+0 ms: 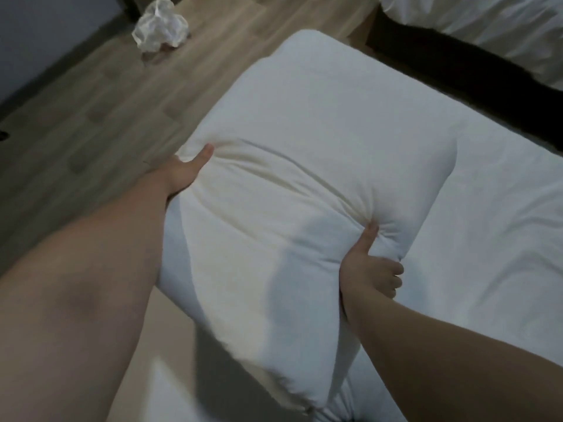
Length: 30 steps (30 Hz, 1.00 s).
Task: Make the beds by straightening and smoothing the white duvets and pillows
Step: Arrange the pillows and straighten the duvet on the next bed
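1. The pillow (289,166) is held up off the bed (487,254), partly over its white sheet and partly over the floor (91,117). One far corner points away from the person.
2. The left hand (185,175) grips the pillow's left edge. The thumb lies flat on top and the fingers are hidden underneath, probably bearing the weight.
3. The right hand (370,269) is clenched on the near right edge. The thumb is dug into the filling and the fingers are curled round the rim, so the fabric gathers into creases at that spot.
4. Gripping opposite edges likely lets the person shake or plump the pillow and then lay it square on the bed.
5. The pillow is soft, thick and roughly rectangular. Its white cotton-like cover looks slightly yellowed across the middle, and folds run between the two grips.
6. The sheet below looks smooth and taut.
7. The floor is pale wood plank, and a crumpled white bundle (160,25) lies on it, well apart from the bed.
8. A second bed (487,22) with rumpled white bedding shows at the top right, beyond a dark gap.
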Tool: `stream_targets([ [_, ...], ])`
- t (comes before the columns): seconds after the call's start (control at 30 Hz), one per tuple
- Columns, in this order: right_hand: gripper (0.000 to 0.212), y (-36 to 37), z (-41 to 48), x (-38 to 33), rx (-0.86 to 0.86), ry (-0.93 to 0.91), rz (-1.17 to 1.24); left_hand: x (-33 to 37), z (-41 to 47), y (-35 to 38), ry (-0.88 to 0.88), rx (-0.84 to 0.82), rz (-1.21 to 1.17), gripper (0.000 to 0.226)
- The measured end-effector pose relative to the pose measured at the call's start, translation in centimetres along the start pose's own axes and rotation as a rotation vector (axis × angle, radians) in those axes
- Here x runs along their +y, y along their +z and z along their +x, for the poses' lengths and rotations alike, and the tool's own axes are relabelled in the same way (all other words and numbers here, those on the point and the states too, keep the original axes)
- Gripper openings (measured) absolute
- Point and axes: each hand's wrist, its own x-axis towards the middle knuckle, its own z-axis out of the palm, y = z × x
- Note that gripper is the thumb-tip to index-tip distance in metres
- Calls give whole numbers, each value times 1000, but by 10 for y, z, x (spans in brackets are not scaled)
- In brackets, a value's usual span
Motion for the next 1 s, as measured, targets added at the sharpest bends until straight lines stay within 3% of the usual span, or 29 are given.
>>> stream_targets([
  [0.1,104,24,11,-2,46,-33,-35,1,11,9,-137,-161,26,150],
  [0.17,103,34,22,-2,34,-33,-25,5,12,22,-145,-203,52,145],
  [0.27,101,36,40,-4,-38,-54,-12,10,4,37,-150,-201,75,134],
  [0.37,98,16,60,1,-183,-107,-9,14,-22,43,-148,-143,46,139],
  [0.5,78,-39,82,20,-266,-174,-19,29,-71,44,-126,-81,70,152],
  [0.67,41,-106,117,28,-278,-328,-111,57,-137,38,-95,-26,-72,123],
  [0.8,43,-171,161,35,-227,-361,-68,81,-204,65,-157,-64,-313,143],
  [1.0,43,-295,268,110,-101,-297,12,157,-326,161,-88,-155,-444,138],
])
